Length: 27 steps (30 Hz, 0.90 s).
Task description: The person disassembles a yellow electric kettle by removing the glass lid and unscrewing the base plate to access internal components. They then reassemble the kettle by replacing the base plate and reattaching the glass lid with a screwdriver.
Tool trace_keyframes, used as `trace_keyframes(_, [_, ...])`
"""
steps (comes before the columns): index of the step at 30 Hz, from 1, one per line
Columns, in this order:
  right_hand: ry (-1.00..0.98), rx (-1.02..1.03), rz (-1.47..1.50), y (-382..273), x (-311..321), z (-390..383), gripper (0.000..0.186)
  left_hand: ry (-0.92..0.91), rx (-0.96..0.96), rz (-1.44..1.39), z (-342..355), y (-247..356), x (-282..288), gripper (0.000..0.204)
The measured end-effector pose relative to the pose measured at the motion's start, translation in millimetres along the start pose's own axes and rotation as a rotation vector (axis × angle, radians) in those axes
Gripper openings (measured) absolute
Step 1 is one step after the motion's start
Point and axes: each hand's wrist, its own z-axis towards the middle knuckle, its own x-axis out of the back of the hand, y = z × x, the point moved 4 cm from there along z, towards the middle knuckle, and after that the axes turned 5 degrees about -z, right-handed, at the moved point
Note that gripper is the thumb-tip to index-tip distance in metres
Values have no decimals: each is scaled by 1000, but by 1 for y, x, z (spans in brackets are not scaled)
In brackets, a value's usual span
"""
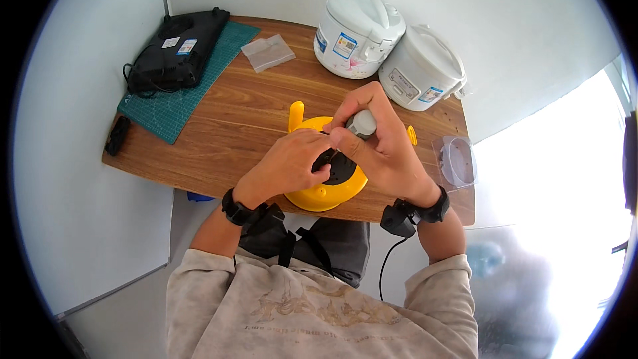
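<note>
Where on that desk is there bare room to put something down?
Bare wood lies between the green mat and the yellow appliance, and around the small bag. It is crowded by both hands and the two rice cookers.

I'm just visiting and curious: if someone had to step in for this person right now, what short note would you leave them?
Left hand: steadies the yellow appliance, fingers on its black centre part.
Right hand: gripped around a grey-handled screwdriver, tip down at the black part.
The appliance sits at the wooden table's near edge; two white rice cookers stand at the back, a clear plastic piece at the right.
Done so far: cannot tell; no loose screws visible.
Left: probably finishing the screw work at the black part.
</note>
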Motion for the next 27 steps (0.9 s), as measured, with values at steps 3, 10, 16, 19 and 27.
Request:
trace_keyframes(3, [61, -6, 119, 12, 1, 1, 19, 4, -20, -6, 0, 0, 0, 41])
trace_keyframes(10, [208, -21, 485, 20, 0, -1, 14, -29, -13, -49, 2, 3, 2, 39])
trace_keyframes(16, [179, -38, 416, 21, -5, 1, 10, -58, 55, -5, 1, 1, 1, 33])
trace_keyframes(19, [74, -30, 435, 22, -3, 3, 13, -52, -24, -32, 2, 3, 3, 30])
trace_keyframes(27, [2, -50, 431, 12, -14, 2, 19, -41, 23, -55, 2, 5, 4, 21])
